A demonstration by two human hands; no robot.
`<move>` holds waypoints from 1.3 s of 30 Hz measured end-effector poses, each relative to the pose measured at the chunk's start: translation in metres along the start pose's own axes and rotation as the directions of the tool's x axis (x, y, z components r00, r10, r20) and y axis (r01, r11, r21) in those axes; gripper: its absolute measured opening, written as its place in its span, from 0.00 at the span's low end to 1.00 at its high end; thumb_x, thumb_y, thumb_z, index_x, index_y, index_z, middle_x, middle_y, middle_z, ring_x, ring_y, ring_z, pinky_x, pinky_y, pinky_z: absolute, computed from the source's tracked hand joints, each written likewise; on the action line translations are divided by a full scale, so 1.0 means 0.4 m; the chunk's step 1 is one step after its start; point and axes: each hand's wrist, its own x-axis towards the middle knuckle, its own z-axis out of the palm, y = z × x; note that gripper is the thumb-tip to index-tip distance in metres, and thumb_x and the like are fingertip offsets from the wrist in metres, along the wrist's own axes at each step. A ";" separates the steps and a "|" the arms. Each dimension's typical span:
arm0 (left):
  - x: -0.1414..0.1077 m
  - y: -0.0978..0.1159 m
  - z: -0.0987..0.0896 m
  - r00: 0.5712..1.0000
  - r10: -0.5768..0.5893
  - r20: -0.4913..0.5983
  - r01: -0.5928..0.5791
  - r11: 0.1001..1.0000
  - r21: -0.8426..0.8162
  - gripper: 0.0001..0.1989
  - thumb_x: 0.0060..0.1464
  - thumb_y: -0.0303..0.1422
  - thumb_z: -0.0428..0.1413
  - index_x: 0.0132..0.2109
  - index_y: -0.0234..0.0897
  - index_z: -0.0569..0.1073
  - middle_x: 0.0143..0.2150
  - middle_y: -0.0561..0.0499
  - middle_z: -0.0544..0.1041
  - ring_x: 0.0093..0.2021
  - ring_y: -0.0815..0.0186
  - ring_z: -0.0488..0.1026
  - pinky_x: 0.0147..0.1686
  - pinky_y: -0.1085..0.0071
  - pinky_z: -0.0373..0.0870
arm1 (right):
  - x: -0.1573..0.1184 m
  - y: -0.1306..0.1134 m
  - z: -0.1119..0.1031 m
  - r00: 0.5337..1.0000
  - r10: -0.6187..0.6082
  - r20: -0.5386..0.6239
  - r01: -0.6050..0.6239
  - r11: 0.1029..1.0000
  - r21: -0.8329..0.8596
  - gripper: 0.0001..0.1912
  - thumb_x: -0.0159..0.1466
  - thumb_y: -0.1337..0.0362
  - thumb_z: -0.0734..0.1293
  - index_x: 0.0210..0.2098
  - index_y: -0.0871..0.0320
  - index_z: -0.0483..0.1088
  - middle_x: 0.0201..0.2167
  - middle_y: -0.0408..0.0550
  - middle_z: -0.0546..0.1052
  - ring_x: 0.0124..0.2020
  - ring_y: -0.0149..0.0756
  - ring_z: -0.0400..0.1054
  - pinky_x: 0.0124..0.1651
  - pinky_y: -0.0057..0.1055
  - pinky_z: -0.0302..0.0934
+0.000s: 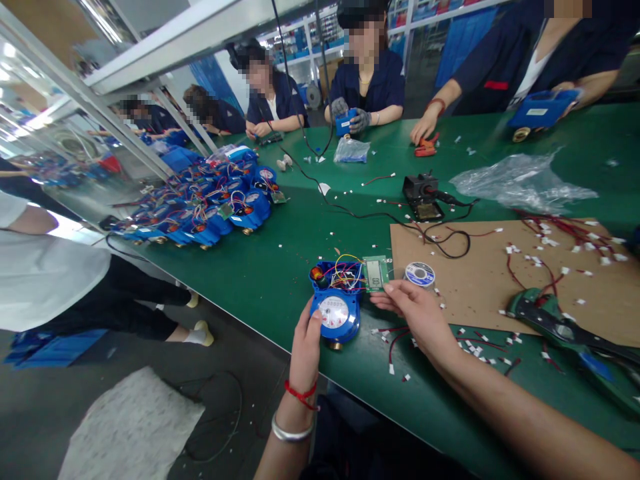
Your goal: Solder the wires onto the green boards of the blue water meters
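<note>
A blue water meter (353,325) with a round white dial lies at the front edge of the green table, its upper compartment open and full of coloured wires. My left hand (306,340) grips the meter's left side, thumb on the dial's rim. Held by its lower right corner in my right hand (407,308) is a green circuit board (375,275) with a small grey display. Yellow and red wires join the board to the meter. Just behind my right hand sits a solder reel (420,274).
Many wired blue meters (200,207) are heaped at the left. A soldering iron stand (423,197), brown board (480,267), plastic bag (525,180) and green-handled tool (560,330) lie right. Loose connector wires surround them. Several people sit across the table.
</note>
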 end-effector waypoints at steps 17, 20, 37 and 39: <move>0.001 -0.010 0.006 0.998 -0.050 -0.046 0.048 0.997 -0.056 0.26 0.56 0.44 0.51 0.58 0.36 0.66 0.57 0.45 0.70 0.58 0.54 0.64 0.59 0.57 0.59 | 0.000 0.000 -0.003 1.000 -0.016 0.014 0.016 1.000 -0.005 0.12 0.60 0.56 0.66 0.36 0.58 0.67 0.32 0.50 0.80 0.36 0.38 0.76 0.44 0.38 0.69; -0.001 -0.004 0.010 0.997 -0.054 -0.047 0.052 0.998 -0.045 0.26 0.57 0.44 0.50 0.58 0.36 0.65 0.57 0.44 0.70 0.58 0.55 0.65 0.58 0.57 0.60 | 0.002 0.005 -0.002 0.999 -0.022 0.026 0.021 1.000 0.016 0.12 0.60 0.55 0.66 0.35 0.59 0.67 0.32 0.50 0.79 0.36 0.38 0.76 0.44 0.37 0.69; 0.000 -0.008 0.007 0.996 -0.066 -0.052 0.066 0.998 -0.006 0.27 0.58 0.46 0.48 0.59 0.35 0.64 0.56 0.42 0.70 0.55 0.57 0.68 0.54 0.62 0.64 | 0.008 0.045 -0.005 0.990 -0.081 0.120 0.057 0.980 0.191 0.12 0.61 0.54 0.64 0.35 0.57 0.68 0.31 0.47 0.79 0.35 0.34 0.75 0.43 0.36 0.69; -0.001 -0.009 0.012 0.995 -0.080 -0.066 0.078 0.996 -0.033 0.27 0.57 0.46 0.49 0.58 0.35 0.64 0.56 0.42 0.69 0.55 0.57 0.68 0.53 0.62 0.66 | 0.008 0.049 -0.006 0.989 -0.089 0.122 0.062 0.977 0.205 0.11 0.60 0.55 0.64 0.34 0.57 0.67 0.31 0.46 0.79 0.33 0.33 0.75 0.43 0.36 0.69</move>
